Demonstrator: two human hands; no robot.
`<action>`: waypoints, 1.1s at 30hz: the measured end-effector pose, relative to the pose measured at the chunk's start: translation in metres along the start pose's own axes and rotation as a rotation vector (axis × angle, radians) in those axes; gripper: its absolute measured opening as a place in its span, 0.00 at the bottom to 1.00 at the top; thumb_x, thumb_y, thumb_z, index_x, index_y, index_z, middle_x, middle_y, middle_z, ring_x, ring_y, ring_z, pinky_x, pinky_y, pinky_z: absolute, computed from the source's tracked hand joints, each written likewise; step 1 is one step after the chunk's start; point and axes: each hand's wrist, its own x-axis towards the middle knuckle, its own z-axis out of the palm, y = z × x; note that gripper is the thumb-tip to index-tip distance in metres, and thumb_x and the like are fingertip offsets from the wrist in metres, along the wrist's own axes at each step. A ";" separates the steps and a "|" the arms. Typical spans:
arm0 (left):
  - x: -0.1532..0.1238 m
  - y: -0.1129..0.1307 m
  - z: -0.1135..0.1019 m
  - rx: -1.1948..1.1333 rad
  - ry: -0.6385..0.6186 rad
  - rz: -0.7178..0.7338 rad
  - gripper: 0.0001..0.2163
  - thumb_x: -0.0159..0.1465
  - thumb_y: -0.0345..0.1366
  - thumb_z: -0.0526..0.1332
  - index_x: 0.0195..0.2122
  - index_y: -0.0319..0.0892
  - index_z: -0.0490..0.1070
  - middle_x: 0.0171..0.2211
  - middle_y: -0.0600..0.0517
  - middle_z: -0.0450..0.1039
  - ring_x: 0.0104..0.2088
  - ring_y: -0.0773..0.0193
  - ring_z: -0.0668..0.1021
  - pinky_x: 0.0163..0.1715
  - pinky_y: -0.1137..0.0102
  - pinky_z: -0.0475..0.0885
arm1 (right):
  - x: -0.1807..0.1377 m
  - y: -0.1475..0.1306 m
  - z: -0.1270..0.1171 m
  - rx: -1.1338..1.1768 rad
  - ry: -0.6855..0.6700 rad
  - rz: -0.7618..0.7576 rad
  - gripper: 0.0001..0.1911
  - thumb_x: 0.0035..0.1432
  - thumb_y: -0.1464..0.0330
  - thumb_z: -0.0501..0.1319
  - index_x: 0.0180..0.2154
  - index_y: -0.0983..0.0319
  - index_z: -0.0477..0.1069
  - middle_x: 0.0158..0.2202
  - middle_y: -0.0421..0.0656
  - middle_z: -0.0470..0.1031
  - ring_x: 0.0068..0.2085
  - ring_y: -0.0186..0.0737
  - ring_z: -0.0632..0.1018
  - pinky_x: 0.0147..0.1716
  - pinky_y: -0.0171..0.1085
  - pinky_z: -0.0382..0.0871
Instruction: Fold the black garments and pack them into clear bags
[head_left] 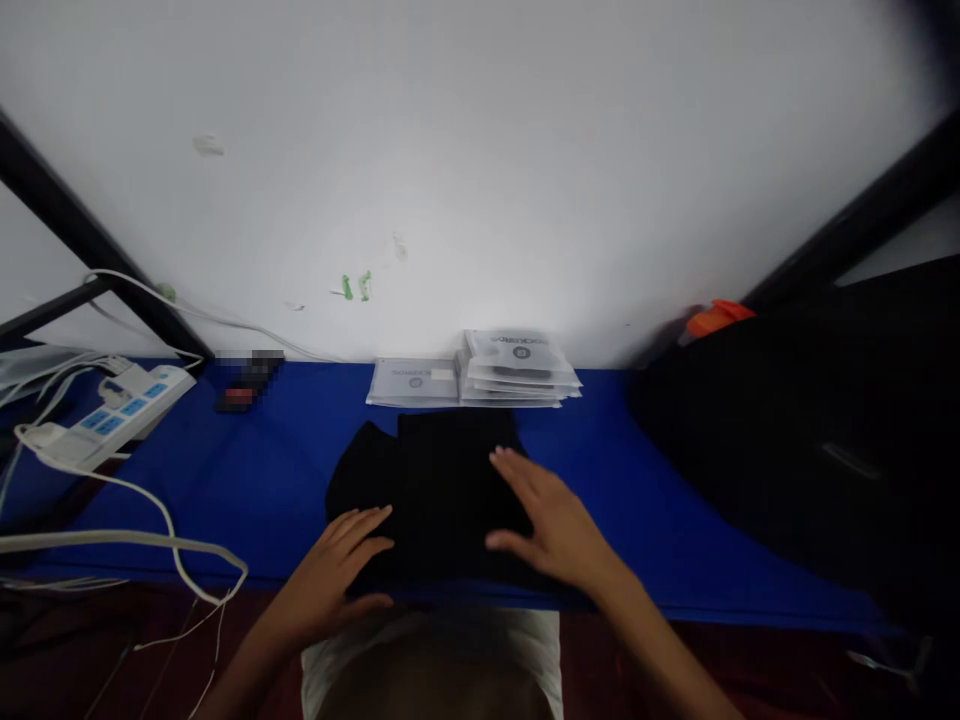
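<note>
A black cloth garment (457, 490) lies partly folded on the blue tabletop in front of me; its exact kind does not show. On its left edge rests my left hand (341, 565), fingers stretched and slightly apart. My right hand (551, 520) lies over the right side of the cloth, thumb spread from the straight fingers. Neither hand grips anything. Just behind the cloth, a stack of frosted plastic bags (517, 370) with a dark printed logo leans near the wall, and a single flat bag (412, 382) sits left of it.
A white power strip (120, 415) with plugs and loose white cables (150, 540) occupies the left. Nearby lies a dark object (251, 385), partly pixelated. A large black bag-like mass (780, 460) fills the right, with something orange (720, 318) behind it. The white wall (480, 180) bounds the table (592, 440).
</note>
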 end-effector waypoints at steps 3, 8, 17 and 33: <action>-0.018 -0.001 -0.004 0.002 0.063 0.013 0.10 0.63 0.35 0.63 0.46 0.48 0.73 0.60 0.47 0.68 0.57 0.53 0.73 0.52 0.56 0.73 | -0.053 -0.033 0.018 0.044 -0.093 0.010 0.47 0.53 0.59 0.67 0.68 0.62 0.48 0.66 0.55 0.59 0.65 0.56 0.63 0.59 0.57 0.64; -0.008 -0.001 -0.016 -0.035 0.248 0.008 0.06 0.66 0.32 0.57 0.40 0.46 0.73 0.45 0.49 0.79 0.47 0.58 0.79 0.47 0.61 0.75 | -0.074 -0.042 0.009 0.143 -0.061 0.041 0.29 0.57 0.77 0.55 0.59 0.57 0.64 0.55 0.48 0.74 0.57 0.48 0.74 0.54 0.51 0.71; 0.129 -0.050 -0.023 0.123 0.178 -0.232 0.14 0.61 0.35 0.64 0.48 0.38 0.72 0.54 0.37 0.72 0.55 0.43 0.73 0.50 0.48 0.70 | 0.045 0.041 -0.002 -0.077 0.053 0.309 0.21 0.62 0.73 0.56 0.57 0.67 0.65 0.53 0.57 0.73 0.53 0.55 0.74 0.48 0.52 0.72; 0.044 -0.032 -0.012 -0.167 0.401 -0.142 0.08 0.66 0.36 0.58 0.32 0.45 0.74 0.45 0.49 0.78 0.49 0.57 0.76 0.50 0.59 0.70 | -0.032 0.006 0.002 0.060 0.114 0.005 0.11 0.67 0.71 0.53 0.44 0.61 0.73 0.41 0.48 0.75 0.41 0.44 0.75 0.40 0.44 0.73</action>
